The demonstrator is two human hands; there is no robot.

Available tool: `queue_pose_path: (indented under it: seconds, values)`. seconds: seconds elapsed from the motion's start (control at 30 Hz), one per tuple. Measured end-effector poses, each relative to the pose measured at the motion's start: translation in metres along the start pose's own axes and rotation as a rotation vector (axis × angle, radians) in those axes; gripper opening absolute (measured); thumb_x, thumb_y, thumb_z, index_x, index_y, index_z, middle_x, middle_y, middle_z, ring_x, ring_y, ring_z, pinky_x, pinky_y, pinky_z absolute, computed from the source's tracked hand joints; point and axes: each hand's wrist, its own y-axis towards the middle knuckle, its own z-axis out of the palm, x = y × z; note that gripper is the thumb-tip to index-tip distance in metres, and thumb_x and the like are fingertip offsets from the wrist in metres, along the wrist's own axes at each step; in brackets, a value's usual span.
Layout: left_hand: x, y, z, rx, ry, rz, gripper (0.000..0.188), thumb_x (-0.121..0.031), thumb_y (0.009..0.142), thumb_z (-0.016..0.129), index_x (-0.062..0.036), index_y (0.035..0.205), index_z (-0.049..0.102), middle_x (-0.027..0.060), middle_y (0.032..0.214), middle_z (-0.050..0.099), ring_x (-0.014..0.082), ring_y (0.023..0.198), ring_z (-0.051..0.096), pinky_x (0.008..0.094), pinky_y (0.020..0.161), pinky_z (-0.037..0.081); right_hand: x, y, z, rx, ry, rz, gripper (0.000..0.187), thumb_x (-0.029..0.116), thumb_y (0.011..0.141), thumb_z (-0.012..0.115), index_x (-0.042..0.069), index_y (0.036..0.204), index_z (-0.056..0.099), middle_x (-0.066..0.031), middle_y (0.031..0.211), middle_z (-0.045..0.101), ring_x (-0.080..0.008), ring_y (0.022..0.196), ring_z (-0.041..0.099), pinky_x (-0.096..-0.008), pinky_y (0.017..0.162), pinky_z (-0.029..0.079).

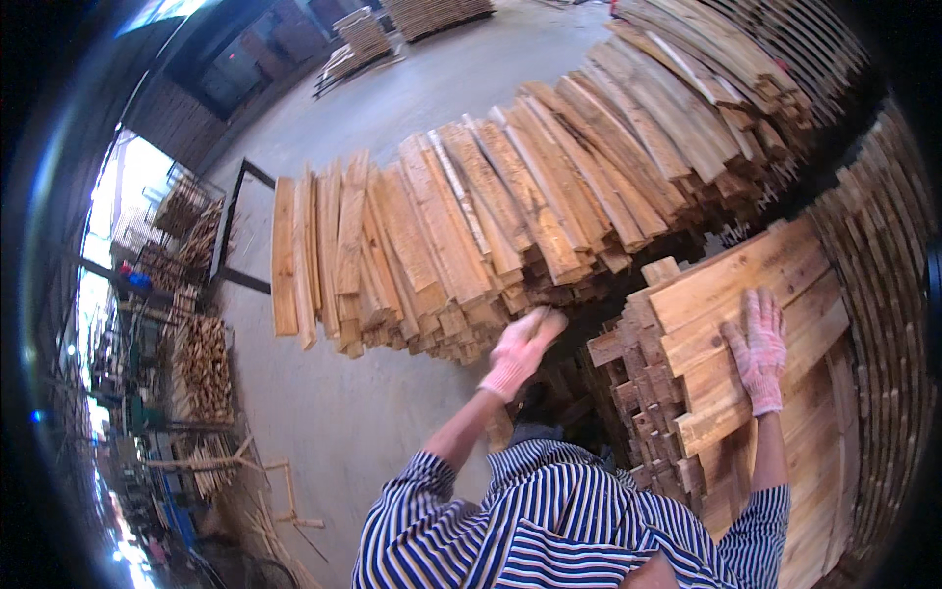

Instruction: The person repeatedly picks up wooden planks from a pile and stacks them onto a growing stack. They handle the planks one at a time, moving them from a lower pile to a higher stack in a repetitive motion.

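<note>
Boards [711,294] under the right hand [760,351] — long axis slanting away rightward.

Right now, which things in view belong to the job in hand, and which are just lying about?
Job, apparently:
left hand, near the plank pile
right hand, spread on the board stack

Lying about, apparently:
black frame
far stacks
wood heap at left
</note>
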Motion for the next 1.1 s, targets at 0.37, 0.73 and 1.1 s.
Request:
queue_pose_path:
  seconds: [0.37,0.73,1.1]
  values:
    - [0.208,0.064,-0.106,-0.389,-1.255,-0.757,0.072,-0.048,0.092,0.072,-0.0152,0.151,0.044,0.0133,0.154,0.045,0.0371,0.135,0.047,0.06,0.109,0.041,-0.001,0.009,0.003,0.047,-0.003,-0.017,0.074,0.039,0.096,0.06,0.011,0.159,0.033,-0.0165,0.164,0.03,-0.0373,0.152,0.024,-0.0461,0.126,0.015]
    - [0.125,0.124,-0.103,-0.619,-1.786,-0.838,0.044,-0.028,0.095,0.073,-0.0088,0.13,0.056,0.0138,0.121,0.061,0.0341,0.111,0.061,0.0454,0.084,0.063,0.272,0.085,-0.077,0.397,0.396,-0.292,0.088,0.042,0.084,0.072,0.008,0.156,0.035,-0.0216,0.16,0.035,-0.0366,0.147,0.036,-0.0439,0.12,0.032]
    - [0.057,-0.053,-0.118,0.01,-1.436,-0.868,0.059,-0.036,0.095,0.073,-0.008,0.142,0.05,0.0106,0.132,0.061,0.0293,0.12,0.059,0.0457,0.106,0.05,0.464,0.138,0.128,1.186,1.726,0.249,0.054,0.036,0.084,0.082,0.008,0.127,0.065,-0.0099,0.113,0.072,-0.0229,0.099,0.069,-0.0426,0.088,0.058]
